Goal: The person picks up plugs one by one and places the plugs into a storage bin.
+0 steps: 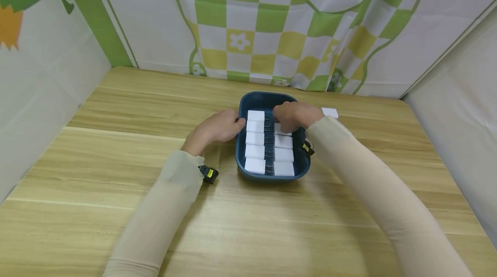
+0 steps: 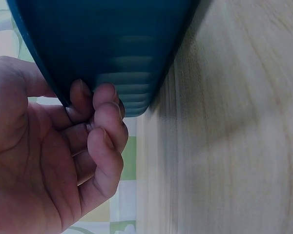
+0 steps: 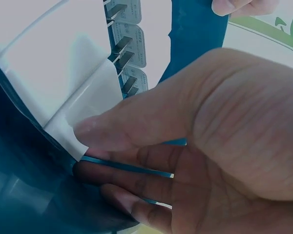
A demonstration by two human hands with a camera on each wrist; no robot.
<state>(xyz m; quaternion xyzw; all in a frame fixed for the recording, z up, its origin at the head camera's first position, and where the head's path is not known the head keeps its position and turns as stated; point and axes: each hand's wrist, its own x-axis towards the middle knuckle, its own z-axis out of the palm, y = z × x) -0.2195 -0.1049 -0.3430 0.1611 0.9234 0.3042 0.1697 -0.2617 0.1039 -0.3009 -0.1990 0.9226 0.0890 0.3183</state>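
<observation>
A dark blue plastic bin (image 1: 264, 101) stands on the table, holding two columns of white plug-in chargers (image 1: 255, 139) whose metal prongs face the middle. At the bin's left side, my left hand (image 1: 223, 127) grips the rim; the left wrist view shows the fingers (image 2: 107, 122) curled against the outer wall. My right hand (image 1: 297, 115) reaches inside at the far right. In the right wrist view its thumb lies on the end charger (image 3: 95, 102) of the right column, with fingers behind it, pinching it. That charger's prongs are hidden by the hand.
Another white block (image 1: 330, 112) lies on the wooden table (image 1: 248, 225), right of the bin and partly behind the right forearm. A patterned curtain (image 1: 268, 31) hangs along the table's back edge. White walls flank both sides.
</observation>
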